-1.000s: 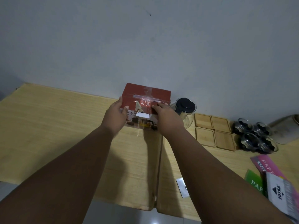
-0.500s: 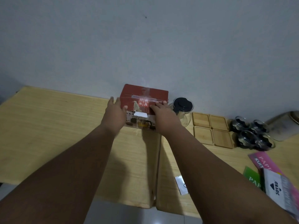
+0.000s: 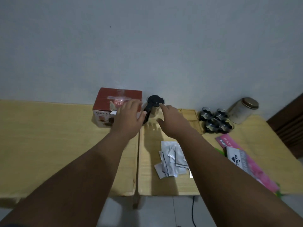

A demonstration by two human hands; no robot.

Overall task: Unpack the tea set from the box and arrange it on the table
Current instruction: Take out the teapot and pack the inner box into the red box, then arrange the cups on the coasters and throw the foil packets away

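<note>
A red box (image 3: pixel 117 102) sits shut on the wooden table (image 3: pixel 49 136), pushed back against the grey wall (image 3: pixel 147 46). Clear tape runs across its top, and there are some pale signs printed there that I cannot read well. The left hand (image 3: pixel 129 118) floats in front of the box with its fingers spread wide, holding nothing. Just to the right of the box stands a glass teapot (image 3: pixel 153 107) with a black lid and a black handle. The right hand (image 3: pixel 173 122) is open too, and one finger rests on the edge of the black lid. Further right, four little glass cups (image 3: pixel 214 117) huddle together, with a big jar (image 3: pixel 242 109) behind them. Some small silver packets (image 3: pixel 172 158) lie in a heap near the front of the table. At the right edge is a pink pack (image 3: pixel 246 163) with the letters "PAP" and "KUIT", and on top of it a grey pack (image 3: pixel 236 158) that says "JOYKO".
</note>
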